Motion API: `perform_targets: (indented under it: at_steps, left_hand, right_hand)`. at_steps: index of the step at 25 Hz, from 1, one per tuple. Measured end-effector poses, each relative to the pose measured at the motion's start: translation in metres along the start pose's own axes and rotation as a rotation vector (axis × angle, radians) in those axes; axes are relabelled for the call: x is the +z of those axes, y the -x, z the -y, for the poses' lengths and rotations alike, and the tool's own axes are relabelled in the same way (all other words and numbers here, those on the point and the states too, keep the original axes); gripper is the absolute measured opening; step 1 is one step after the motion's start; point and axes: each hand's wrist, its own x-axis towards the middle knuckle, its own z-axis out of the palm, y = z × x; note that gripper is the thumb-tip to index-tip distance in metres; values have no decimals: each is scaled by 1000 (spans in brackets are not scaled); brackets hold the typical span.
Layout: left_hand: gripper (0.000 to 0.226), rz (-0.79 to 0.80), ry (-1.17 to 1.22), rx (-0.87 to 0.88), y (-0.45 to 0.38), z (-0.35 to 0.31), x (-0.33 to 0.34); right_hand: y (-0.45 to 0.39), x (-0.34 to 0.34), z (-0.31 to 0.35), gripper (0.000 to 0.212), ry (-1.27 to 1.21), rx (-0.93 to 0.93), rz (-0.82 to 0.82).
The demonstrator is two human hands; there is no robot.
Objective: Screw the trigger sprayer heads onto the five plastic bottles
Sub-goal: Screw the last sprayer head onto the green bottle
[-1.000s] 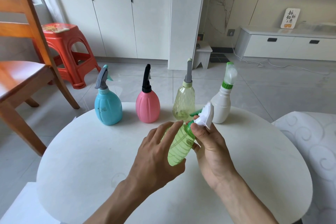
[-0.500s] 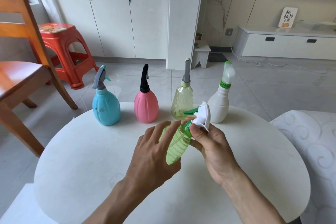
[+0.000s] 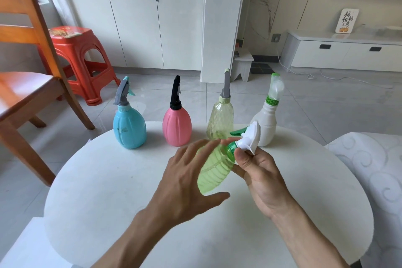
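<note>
Green bottle (image 3: 214, 172) tilted above the table (image 3: 104, 180); your left hand (image 3: 187, 183) spread loosely against it, right hand (image 3: 258, 172) pinching its white sprayer head (image 3: 250, 137).

- left hand (image 3: 185, 183): bare, no glove, no ring or other jewellery visible
- right hand (image 3: 261, 172): bare too, no ring visible on the fingers that show
- both wrists bare, no watch or band
- forearms bare right down to the bottom frame edge, no sleeve or cuff in view
- fingernails short and unpainted where they show
- rest of the person out of frame
</note>
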Motion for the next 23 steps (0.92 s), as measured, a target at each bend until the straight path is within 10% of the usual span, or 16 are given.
perform_targets:
  at_steps: [5, 13, 19, 23]
  left_hand:
    - [97, 19, 160, -61, -4, 5, -15]
    - [90, -273, -28, -112, 0, -20, 16]
    - [109, 53, 215, -74, -5, -12, -7]
    - [104, -39, 224, -80, -3, -21, -3]
  right_hand:
    - [-2, -6, 11, 41, -112, -57, 177]
    - [-3, 11, 2, 17, -17, -208, -54]
    - [-6, -5, 22, 38, -131, -165, 87]
    - [-7, -7, 28, 35, -176, -145, 201]
